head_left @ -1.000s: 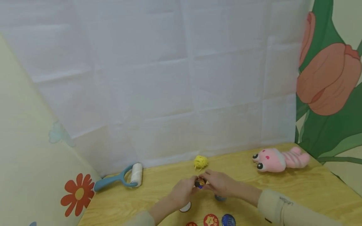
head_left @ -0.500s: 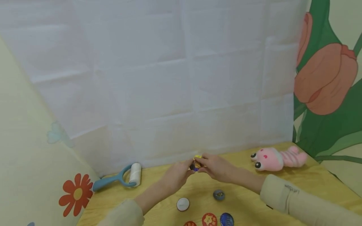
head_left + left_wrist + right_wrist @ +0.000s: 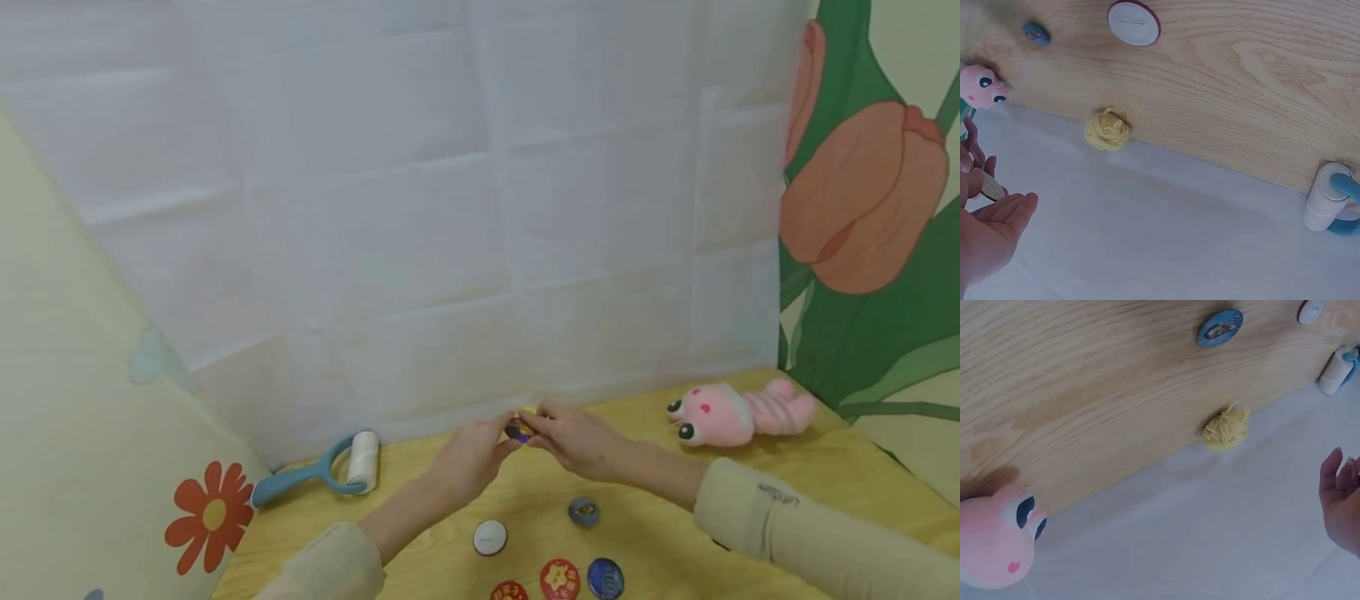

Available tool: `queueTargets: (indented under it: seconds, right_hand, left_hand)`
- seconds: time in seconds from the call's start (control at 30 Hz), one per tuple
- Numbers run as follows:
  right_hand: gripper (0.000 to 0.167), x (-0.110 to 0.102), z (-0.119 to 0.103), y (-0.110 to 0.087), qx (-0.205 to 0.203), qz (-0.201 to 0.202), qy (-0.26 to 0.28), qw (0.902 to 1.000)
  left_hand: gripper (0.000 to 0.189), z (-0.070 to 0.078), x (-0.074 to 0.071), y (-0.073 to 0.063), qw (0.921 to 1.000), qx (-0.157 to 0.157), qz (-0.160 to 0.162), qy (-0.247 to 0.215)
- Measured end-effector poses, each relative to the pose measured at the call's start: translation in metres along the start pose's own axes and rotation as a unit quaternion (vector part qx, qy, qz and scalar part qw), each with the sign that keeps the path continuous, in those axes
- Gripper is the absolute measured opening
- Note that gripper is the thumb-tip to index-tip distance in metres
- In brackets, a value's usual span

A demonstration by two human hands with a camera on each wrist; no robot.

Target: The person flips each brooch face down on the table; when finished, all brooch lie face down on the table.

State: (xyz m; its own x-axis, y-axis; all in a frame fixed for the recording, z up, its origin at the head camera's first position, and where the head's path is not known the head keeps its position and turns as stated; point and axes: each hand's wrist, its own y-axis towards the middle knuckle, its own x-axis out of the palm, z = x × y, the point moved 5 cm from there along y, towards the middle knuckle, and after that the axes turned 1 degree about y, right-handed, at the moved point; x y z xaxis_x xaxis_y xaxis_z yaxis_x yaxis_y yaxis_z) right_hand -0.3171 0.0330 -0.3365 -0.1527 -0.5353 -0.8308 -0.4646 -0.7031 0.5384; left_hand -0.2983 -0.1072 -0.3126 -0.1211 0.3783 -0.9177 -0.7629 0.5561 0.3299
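Note:
Both hands meet over the back of the table, in the middle of the head view. My left hand [image 3: 467, 461] and right hand [image 3: 588, 442] pinch a small round badge [image 3: 517, 429] between them, its dark, orange and purple face partly covered by fingers. The badge's pale back [image 3: 991, 187] appears at the lower left of the left wrist view. Behind the hands lies a ball of yellow yarn [image 3: 1107, 130], mostly hidden in the head view. Closer to me are a white-backed badge [image 3: 491, 538] and a grey-blue badge [image 3: 583, 512].
Red badges [image 3: 560, 579] [image 3: 510, 592] and a dark blue badge [image 3: 605, 578] lie at the front. A lint roller [image 3: 363, 462] with a blue handle is at left, a pink plush toy [image 3: 723, 415] at right. White cloth [image 3: 450, 250] hangs behind the wooden table [image 3: 810, 492].
Both hands moved away from me with the badge, towards the yarn ball, and then stayed nearly still. The white-backed and grey-blue badges came into full view.

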Motion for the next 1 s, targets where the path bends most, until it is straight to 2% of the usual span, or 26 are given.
queueTargets:
  seconds: [0.07,0.3,0.47,0.67,0.8,0.9,1.0]
  right_hand:
    - [0.035,0.0,0.0,0.0,0.01,0.009,0.029,0.9995]
    - [0.025,0.001,-0.003,0.003,0.038,0.06,0.106,0.9918]
    - [0.027,0.003,-0.001,0.007,0.087,0.067,0.157,0.9814]
    - [0.032,0.003,0.001,0.009,0.141,0.073,0.218,0.963]
    - [0.036,0.005,0.001,0.008,0.174,0.052,0.253,0.9503]
    - [0.037,0.009,0.003,0.005,0.212,0.021,0.294,0.9317]
    - [0.038,0.012,0.003,0.003,0.236,0.001,0.322,0.9169]
  left_hand:
    - [0.032,0.0,-0.001,-0.001,1.0,0.0,0.006,0.0]
    - [0.03,0.0,-0.003,-0.007,0.9976,0.017,0.064,0.02]
    - [0.039,-0.002,-0.003,-0.008,0.9958,0.021,0.084,0.029]
    - [0.05,0.001,-0.003,-0.01,0.9918,0.05,0.109,0.046]
    - [0.048,0.002,-0.002,-0.01,0.9907,0.059,0.116,0.041]
    - [0.041,0.001,-0.002,-0.01,0.9923,0.052,0.108,0.03]
    - [0.038,0.0,-0.001,-0.009,0.9955,0.04,0.085,0.011]
